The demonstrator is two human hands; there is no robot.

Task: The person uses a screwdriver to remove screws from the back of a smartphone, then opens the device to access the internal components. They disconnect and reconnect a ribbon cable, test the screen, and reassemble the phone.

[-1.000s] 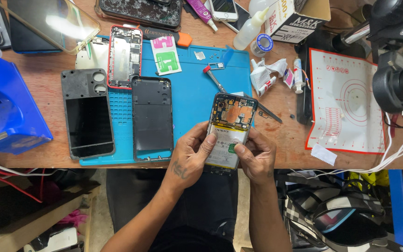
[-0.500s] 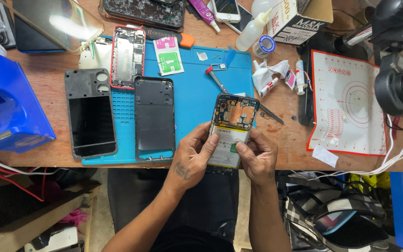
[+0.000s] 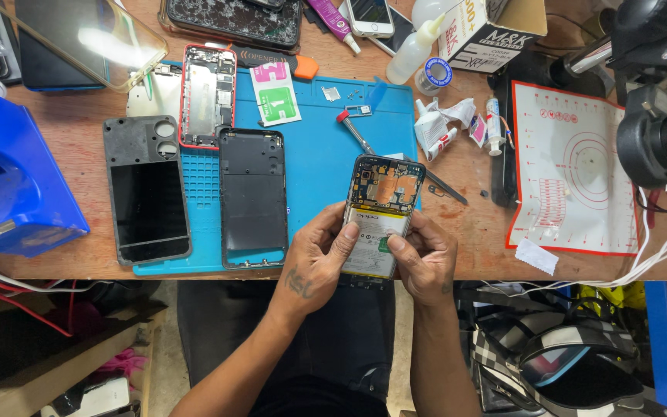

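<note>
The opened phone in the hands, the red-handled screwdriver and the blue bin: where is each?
opened phone (image 3: pixel 384 202): head view, circuit board.
red-handled screwdriver (image 3: pixel 355 130): head view, shaft.
blue bin (image 3: pixel 17 185): head view, sloped side.

You sit at a brown wooden table (image 3: pixel 55 139) with a blue mat (image 3: pixel 318 147) on top, and bright light shines on a glass sheet (image 3: pixel 79 38) in the far left corner. Under the table you can see a pale floor (image 3: pixel 160 347). A checked bag (image 3: pixel 557 355) sits down there on your right.
</note>
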